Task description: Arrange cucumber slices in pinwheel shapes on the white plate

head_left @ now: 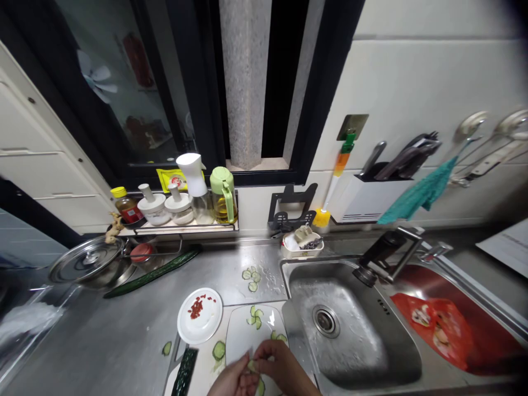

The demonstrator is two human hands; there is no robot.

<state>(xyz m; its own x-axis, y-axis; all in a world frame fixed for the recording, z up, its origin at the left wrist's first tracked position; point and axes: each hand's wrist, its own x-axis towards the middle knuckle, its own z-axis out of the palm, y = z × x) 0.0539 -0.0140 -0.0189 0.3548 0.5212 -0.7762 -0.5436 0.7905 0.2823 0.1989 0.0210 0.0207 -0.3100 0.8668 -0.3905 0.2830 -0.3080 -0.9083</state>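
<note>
Both the left hand (pixel 231 380) and the right hand (pixel 279 367) pinch one pale green cucumber slice (pixel 251 365) between their fingers above the white oval plate (pixel 243 330). Several shaped slices already lie there; a whole dark cucumber (pixel 152 273) waits uncut, far left on the steel surface (pixel 103 341).

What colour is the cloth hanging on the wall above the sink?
Teal green, seen in the head view: the cloth hangs above the sink.
</note>
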